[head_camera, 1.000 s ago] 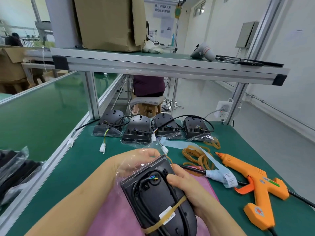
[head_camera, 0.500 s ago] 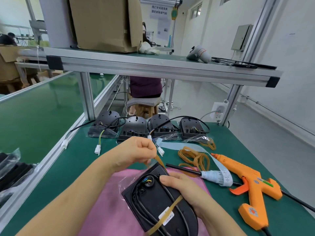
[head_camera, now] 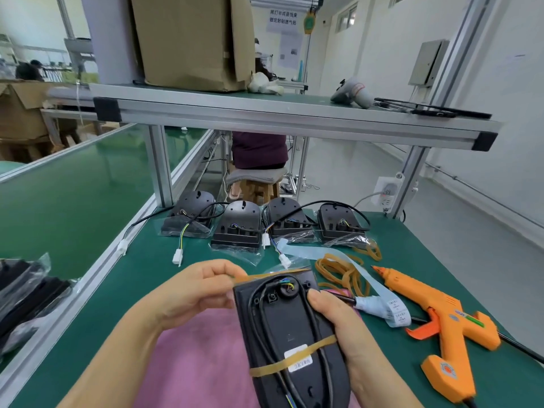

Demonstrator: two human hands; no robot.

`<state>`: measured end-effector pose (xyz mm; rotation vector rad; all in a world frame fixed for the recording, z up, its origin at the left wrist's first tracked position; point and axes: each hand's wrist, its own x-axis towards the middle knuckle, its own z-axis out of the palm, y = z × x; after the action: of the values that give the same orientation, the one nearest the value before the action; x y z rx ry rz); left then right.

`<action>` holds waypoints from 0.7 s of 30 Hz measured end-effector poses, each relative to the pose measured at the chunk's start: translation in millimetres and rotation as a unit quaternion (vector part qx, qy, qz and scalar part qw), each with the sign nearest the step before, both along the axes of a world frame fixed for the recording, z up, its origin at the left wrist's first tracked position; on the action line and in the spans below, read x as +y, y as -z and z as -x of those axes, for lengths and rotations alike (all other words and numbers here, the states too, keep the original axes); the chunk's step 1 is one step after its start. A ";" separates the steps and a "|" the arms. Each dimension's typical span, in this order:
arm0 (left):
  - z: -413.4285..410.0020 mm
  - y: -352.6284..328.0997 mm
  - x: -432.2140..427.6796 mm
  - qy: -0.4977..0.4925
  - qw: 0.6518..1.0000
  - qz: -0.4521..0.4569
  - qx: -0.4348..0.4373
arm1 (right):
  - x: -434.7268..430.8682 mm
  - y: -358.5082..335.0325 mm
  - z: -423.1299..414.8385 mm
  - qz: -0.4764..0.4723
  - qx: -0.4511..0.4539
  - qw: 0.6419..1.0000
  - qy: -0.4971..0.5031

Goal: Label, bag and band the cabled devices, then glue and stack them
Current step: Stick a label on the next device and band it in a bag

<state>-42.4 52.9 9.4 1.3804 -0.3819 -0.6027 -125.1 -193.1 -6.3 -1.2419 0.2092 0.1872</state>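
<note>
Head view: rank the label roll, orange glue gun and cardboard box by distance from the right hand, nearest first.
1. label roll: on the mat, just right of the right hand.
2. orange glue gun: farther right on the mat.
3. cardboard box: up on the far shelf, to the left.

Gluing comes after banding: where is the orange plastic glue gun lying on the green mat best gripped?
Take the orange plastic glue gun by its thick handle, probably from the near right. It lies flat on its side, nozzle pointing away to the left, handle toward the person, trigger on the left for a forefinger.
</note>
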 end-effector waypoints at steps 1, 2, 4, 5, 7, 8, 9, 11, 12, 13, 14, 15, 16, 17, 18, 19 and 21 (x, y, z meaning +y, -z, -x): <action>1.8 0.7 1.1 0.003 1.000 0.001 0.012 | 0.4 -0.6 -0.9 0.016 -0.006 1.000 0.010; 3.8 -0.1 0.7 -0.001 1.000 -0.013 0.011 | 1.6 -0.9 -2.4 0.031 -0.013 0.999 0.017; 7.8 -3.1 -6.5 -0.054 0.995 -0.075 -0.031 | 4.9 0.7 -3.6 0.051 -0.021 0.998 0.019; 9.6 -4.8 -12.8 -0.101 0.986 -0.114 -0.073 | 6.7 1.5 -4.2 0.054 -0.022 0.998 0.018; 15.9 -3.9 -29.4 -0.208 0.935 -0.204 -0.203 | 9.2 3.3 -5.0 0.055 -0.016 0.998 0.015; 19.9 -1.2 -38.1 -0.264 0.884 -0.257 -0.288 | 10.4 4.0 -6.0 0.053 -0.009 0.998 0.014; 25.6 1.2 -45.4 -0.311 0.820 -0.305 -0.371 | 11.4 4.5 -6.5 0.051 -0.003 0.999 0.014; 37.0 3.1 -55.2 -0.352 0.718 -0.357 -0.483 | 12.9 6.7 -8.0 0.045 0.003 0.999 0.010; 40.4 4.2 -57.8 -0.358 0.687 -0.357 -0.522 | 13.6 7.3 -7.8 0.041 0.003 0.999 0.004; 41.3 5.6 -59.3 -0.364 0.655 -0.345 -0.565 | 13.6 7.3 -6.8 0.035 0.007 0.999 -0.002; 40.5 8.2 -60.1 -0.371 0.618 -0.329 -0.610 | 13.1 8.0 -5.9 0.030 0.014 0.999 -0.008; 39.2 11.5 -60.0 -0.369 0.582 -0.313 -0.654 | 12.3 8.6 -4.6 0.022 0.024 0.999 -0.014; 38.6 14.5 -59.9 -0.359 0.550 -0.300 -0.692 | 10.9 10.4 -4.0 0.015 0.033 0.999 -0.020; 38.4 16.9 -60.1 -0.344 0.521 -0.294 -0.724 | 9.2 12.2 -3.4 0.007 0.041 0.999 -0.025; 39.2 17.4 -61.3 -0.326 0.498 -0.293 -0.748 | 7.8 13.8 -2.8 0.001 0.046 0.999 -0.029; 40.5 16.2 -62.7 -0.310 0.484 -0.297 -0.762 | 6.9 14.3 -1.8 -0.003 0.049 0.998 -0.031; 39.5 9.2 -64.9 -0.290 0.496 -0.323 -0.752 | 7.6 13.4 -2.0 -0.003 0.047 0.998 -0.028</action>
<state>-81.9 -12.0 0.2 2.3428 -1.0441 1.4308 -123.1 -185.6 -19.7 -1.2345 0.2555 0.2950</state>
